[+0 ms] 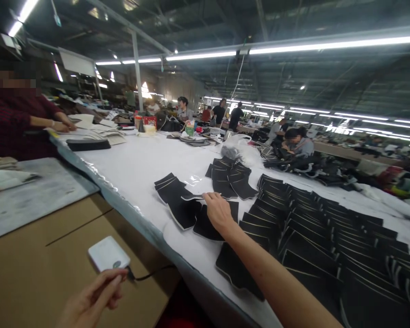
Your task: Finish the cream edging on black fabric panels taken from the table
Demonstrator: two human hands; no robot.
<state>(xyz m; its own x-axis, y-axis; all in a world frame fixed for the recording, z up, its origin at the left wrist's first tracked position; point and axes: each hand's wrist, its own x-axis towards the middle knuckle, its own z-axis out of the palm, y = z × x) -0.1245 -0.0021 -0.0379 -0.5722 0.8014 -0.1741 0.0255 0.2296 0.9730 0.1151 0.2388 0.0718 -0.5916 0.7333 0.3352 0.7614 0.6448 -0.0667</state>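
Here, near the middle of the frame, the right hand [218, 212] pinched a thin dark piece [191, 197] by its edge, thumb and fingers closed on it, with the forearm reaching in from the lower right. The piece showed nearly edge-on, just above a fanned group of black panels [181, 205] on the white-covered counter [123, 155]. More panels lay in a second fan [230, 177] just beyond the hand, and long overlapping rows [304, 246], their pale edges showing, filled the right and lower right of the frame. At the lower left, the left hand [97, 294] had its thumb and fingertips pressed together; whether anything was between them I could not tell. Those fingertips were right beside a white box [109, 253], which had a black cable [153, 273] running from it and lay over a brown surface [27, 269]. In the upper left, a co-worker in a dark red checked sleeve [7, 114] had both hands near pale flat pieces [105, 132] at the counter's far end. A clear plastic bag [248, 150] sat above the second fan, and other people worked in the background.
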